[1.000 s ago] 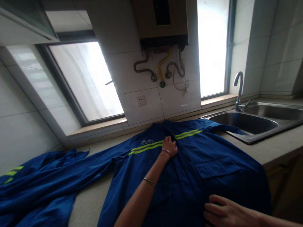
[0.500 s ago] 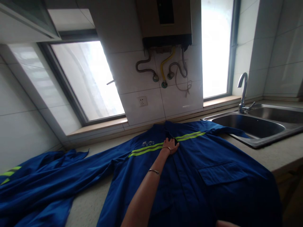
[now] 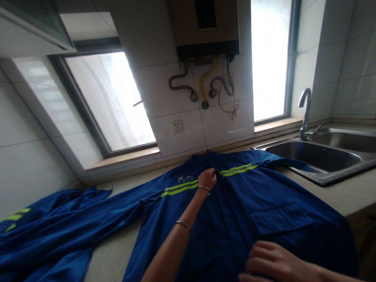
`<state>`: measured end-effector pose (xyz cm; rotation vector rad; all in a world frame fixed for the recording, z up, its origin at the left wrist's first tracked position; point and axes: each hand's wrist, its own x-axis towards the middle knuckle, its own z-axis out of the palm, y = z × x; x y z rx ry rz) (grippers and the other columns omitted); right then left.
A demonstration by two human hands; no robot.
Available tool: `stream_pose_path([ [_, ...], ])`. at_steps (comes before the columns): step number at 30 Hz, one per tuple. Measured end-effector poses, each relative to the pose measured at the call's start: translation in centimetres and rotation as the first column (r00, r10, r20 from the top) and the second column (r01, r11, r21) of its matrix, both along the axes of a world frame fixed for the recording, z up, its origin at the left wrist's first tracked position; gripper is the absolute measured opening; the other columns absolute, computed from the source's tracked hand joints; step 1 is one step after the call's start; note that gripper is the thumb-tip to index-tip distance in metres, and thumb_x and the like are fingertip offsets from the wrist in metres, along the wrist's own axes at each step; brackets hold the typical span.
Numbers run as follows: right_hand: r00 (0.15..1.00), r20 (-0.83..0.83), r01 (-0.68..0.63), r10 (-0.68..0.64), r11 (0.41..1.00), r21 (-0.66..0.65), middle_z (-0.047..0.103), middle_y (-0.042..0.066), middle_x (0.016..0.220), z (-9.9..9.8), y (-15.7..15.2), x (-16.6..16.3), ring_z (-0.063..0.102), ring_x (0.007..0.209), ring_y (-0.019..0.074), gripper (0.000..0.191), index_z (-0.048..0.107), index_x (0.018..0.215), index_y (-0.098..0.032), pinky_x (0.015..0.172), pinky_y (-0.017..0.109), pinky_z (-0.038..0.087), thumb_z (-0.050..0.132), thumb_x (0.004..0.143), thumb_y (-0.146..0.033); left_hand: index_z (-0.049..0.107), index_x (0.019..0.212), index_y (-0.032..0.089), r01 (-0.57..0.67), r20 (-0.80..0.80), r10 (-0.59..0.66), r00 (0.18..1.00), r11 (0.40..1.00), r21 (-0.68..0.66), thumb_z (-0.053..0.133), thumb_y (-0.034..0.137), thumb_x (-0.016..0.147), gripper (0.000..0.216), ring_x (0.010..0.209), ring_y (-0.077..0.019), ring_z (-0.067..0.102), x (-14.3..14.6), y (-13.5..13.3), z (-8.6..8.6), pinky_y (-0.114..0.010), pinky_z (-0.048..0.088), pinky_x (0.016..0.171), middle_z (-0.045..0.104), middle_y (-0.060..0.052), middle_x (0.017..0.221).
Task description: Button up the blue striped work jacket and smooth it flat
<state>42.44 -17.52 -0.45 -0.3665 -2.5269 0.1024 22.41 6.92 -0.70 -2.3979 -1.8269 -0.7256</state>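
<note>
A blue work jacket (image 3: 264, 196) with yellow-green reflective stripes lies spread front-up on the countertop (image 3: 117, 250), collar toward the wall. My left hand (image 3: 207, 178) reaches to the upper chest just below the collar, fingers curled and pinching the front placket. My right hand (image 3: 273, 262) rests flat on the lower front of the jacket near the bottom edge of the view, fingers spread. One sleeve trails left; the other hangs over the sink's edge.
A second blue garment (image 3: 44, 235) lies bunched at the left of the counter. A steel double sink (image 3: 317, 156) with a tap (image 3: 305, 113) sits at the right. A wall socket (image 3: 178, 126), boiler pipes (image 3: 202, 84) and two windows are behind.
My left hand has gone from lying flat on the chest to curling and pinching the placket. My right hand dropped out of view for a moment, then returned to the jacket's lower front.
</note>
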Motion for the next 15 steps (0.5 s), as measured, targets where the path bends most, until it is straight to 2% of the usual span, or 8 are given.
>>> stream_pose_path([
  [1, 1.000, -0.022, 0.010, -0.009, 0.999, 0.042, 0.064, 0.006, 0.081, 1.7, 0.9, -0.2, 0.058, 0.071, 0.0174, 0.038, 0.048, 0.125, -0.023, 0.067, 0.029, 0.047, 0.046, 0.087, -0.022, 0.065, 0.101, 0.024, -0.050, 0.043, 0.048, 0.998, 0.998, 0.034, 0.044, 0.016, 0.083, 0.029, 0.095, -0.0208, 0.059, -0.9, 0.0, 0.1, -0.031, 0.044, 0.082, 0.066, -0.004, 0.102],
  [3, 0.988, -0.121, 0.109, -0.100, 0.992, 0.069, 0.064, 0.008, 0.088, 4.3, 3.8, -1.3, 0.058, 0.079, 0.0183, 0.044, 0.046, 0.128, -0.020, 0.072, 0.031, 0.046, 0.046, 0.085, -0.016, 0.067, 0.095, 0.022, -0.142, 0.111, 0.138, 0.984, 0.990, 0.028, 0.044, 0.011, 0.081, 0.030, 0.094, -0.0195, 0.060, -2.6, 0.2, 0.0, -0.030, 0.045, 0.082, 0.067, -0.005, 0.098],
  [4, 0.969, -0.181, 0.174, -0.166, 0.984, 0.028, 0.064, 0.007, 0.089, 5.0, 5.8, -2.1, 0.058, 0.080, 0.0176, 0.042, 0.049, 0.126, -0.020, 0.072, 0.030, 0.045, 0.046, 0.085, -0.014, 0.068, 0.093, 0.021, -0.174, 0.133, 0.173, 0.976, 0.985, -0.003, 0.044, 0.009, 0.080, 0.030, 0.094, -0.0190, 0.060, -3.3, 0.3, -0.2, -0.029, 0.045, 0.083, 0.068, -0.005, 0.097],
  [6, 0.920, -0.270, 0.259, -0.285, 0.957, -0.127, 0.064, 0.005, 0.089, 5.2, 10.6, -4.1, 0.058, 0.077, 0.0148, 0.036, 0.055, 0.118, -0.019, 0.069, 0.025, 0.045, 0.046, 0.084, -0.012, 0.069, 0.093, 0.019, -0.209, 0.151, 0.217, 0.964, 0.976, -0.068, 0.045, 0.008, 0.079, 0.030, 0.093, -0.0193, 0.061, -4.3, 0.6, -0.8, -0.029, 0.045, 0.084, 0.069, -0.006, 0.096],
  [9, 0.882, -0.250, 0.331, -0.399, 0.903, -0.274, 0.066, 0.004, 0.085, 3.0, 18.6, -6.9, 0.059, 0.074, 0.0141, 0.026, 0.064, 0.099, -0.017, 0.068, 0.023, 0.044, 0.048, 0.081, -0.011, 0.070, 0.097, 0.019, -0.187, 0.095, 0.199, 0.975, 0.975, -0.124, 0.047, 0.009, 0.080, 0.030, 0.094, -0.0206, 0.061, -4.8, 0.9, -1.7, -0.030, 0.045, 0.085, 0.068, -0.007, 0.097],
  [11, 0.876, -0.185, 0.380, -0.445, 0.873, -0.305, 0.066, 0.005, 0.085, 1.0, 23.2, -7.8, 0.059, 0.077, 0.0152, 0.028, 0.067, 0.095, -0.015, 0.071, 0.024, 0.043, 0.045, 0.078, -0.007, 0.068, 0.103, 0.020, -0.149, 0.039, 0.155, 0.987, 0.979, -0.136, 0.047, 0.014, 0.083, 0.030, 0.099, -0.0208, 0.058, -4.7, 1.0, -1.9, -0.030, 0.043, 0.089, 0.066, -0.008, 0.102],
  [13, 0.889, -0.109, 0.408, -0.444, 0.878, -0.249, 0.066, 0.006, 0.092, -0.7, 26.6, -7.7, 0.058, 0.086, 0.0171, 0.036, 0.069, 0.093, -0.015, 0.079, 0.027, 0.042, 0.043, 0.071, -0.001, 0.066, 0.109, 0.022, -0.117, -0.023, 0.115, 0.993, 0.985, -0.129, 0.048, 0.023, 0.085, 0.029, 0.103, -0.0223, 0.055, -4.6, 0.9, -2.0, -0.032, 0.041, 0.091, 0.063, -0.009, 0.107],
  [15, 0.919, -0.033, 0.383, -0.392, 0.910, -0.159, 0.065, 0.006, 0.096, -1.9, 28.8, -7.0, 0.055, 0.093, 0.0187, 0.041, 0.071, 0.088, -0.016, 0.086, 0.029, 0.039, 0.043, 0.065, 0.002, 0.064, 0.112, 0.025, -0.101, -0.075, 0.092, 0.993, 0.987, -0.122, 0.048, 0.033, 0.086, 0.031, 0.105, -0.0246, 0.053, -4.5, 0.9, -2.1, -0.034, 0.042, 0.089, 0.059, -0.010, 0.110],
])
